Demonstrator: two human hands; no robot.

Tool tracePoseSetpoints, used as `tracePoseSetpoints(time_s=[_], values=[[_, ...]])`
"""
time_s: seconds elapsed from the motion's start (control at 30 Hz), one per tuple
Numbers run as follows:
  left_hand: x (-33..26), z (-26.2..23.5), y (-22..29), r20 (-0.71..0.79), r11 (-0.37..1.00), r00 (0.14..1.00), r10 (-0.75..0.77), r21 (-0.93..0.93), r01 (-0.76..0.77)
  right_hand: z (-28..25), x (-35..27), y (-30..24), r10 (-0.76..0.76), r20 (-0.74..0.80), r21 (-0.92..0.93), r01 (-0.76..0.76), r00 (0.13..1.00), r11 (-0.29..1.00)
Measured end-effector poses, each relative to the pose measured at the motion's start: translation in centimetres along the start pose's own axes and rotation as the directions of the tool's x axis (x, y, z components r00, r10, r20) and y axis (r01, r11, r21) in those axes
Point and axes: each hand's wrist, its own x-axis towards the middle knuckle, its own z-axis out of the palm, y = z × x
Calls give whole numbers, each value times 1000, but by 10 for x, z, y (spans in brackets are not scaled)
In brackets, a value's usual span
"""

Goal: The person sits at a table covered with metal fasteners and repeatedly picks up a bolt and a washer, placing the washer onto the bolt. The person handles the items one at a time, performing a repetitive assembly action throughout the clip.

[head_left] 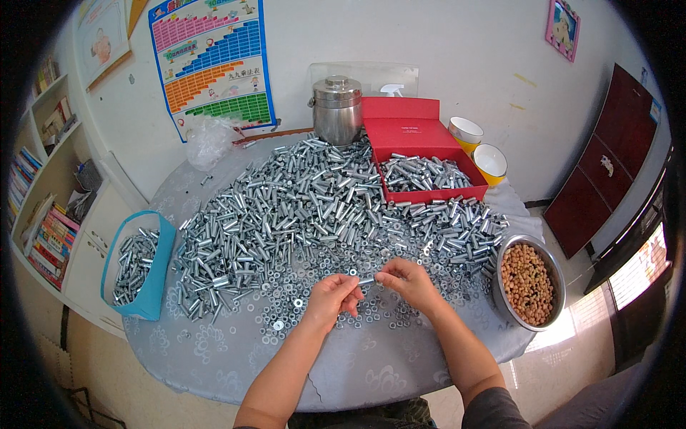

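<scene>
Between my two hands lies a short silvery metal sleeve (366, 282), held level over the washers. My left hand (331, 299) is closed, its thumb and forefinger pinching the sleeve's left end. The fingertips of my right hand (409, 284) are pinched together at its other end, and whatever small part they may cover is hidden. Below and around both hands are many loose washers (286, 293) and small ring-like pieces. Beyond them spreads a big heap of similar metal sleeves (286, 193).
A blue fabric bin (151, 286) of sleeves stands at the left. At the back are a steel pot (337, 114), an open red box (436, 194) holding sleeves, and yellow-white bowls (491, 163). A steel bowl (559, 279) of brown round pieces sits by the table's right edge.
</scene>
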Motion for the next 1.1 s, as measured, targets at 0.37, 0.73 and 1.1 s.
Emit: tracePoseSetpoints(time_s=[0.37, 0.73, 1.1], values=[[1, -2, -1, -4, 993, 999, -37, -114, 37, 2, -1, 5, -193, -15, 121, 193, 981, 974], [0, 2, -2, -12, 1000, 1000, 8, -8, -8, -2, -1, 7, -92, 101, -145, 106, 991, 984], [4, -5, -7, -113, 993, 992, 52, -100, -63, 1, -2, 5, -52, 84, 98, 44, 995, 994]])
